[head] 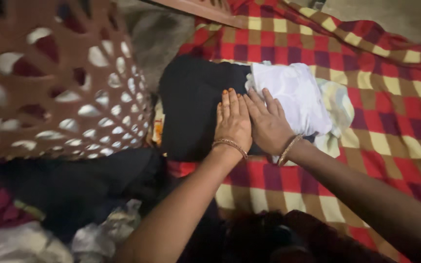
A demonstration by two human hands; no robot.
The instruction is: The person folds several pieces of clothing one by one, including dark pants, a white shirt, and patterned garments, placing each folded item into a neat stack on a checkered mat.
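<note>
My left hand (233, 122) and my right hand (268, 124) lie flat side by side, fingers together, pressing on a folded black garment (191, 104). A folded white garment (296, 95) sits just right of the black one, and my right fingertips reach its edge. Both lie on a red, yellow and brown checked blanket (381, 97). A thin bangle circles each wrist. Neither hand grips anything.
A brown perforated plastic basket (54, 78) fills the upper left. Below it is a heap of dark and light clothes (74, 209). A pale patterned cloth (337, 104) peeks out beside the white garment. A wooden edge (196, 9) runs along the top.
</note>
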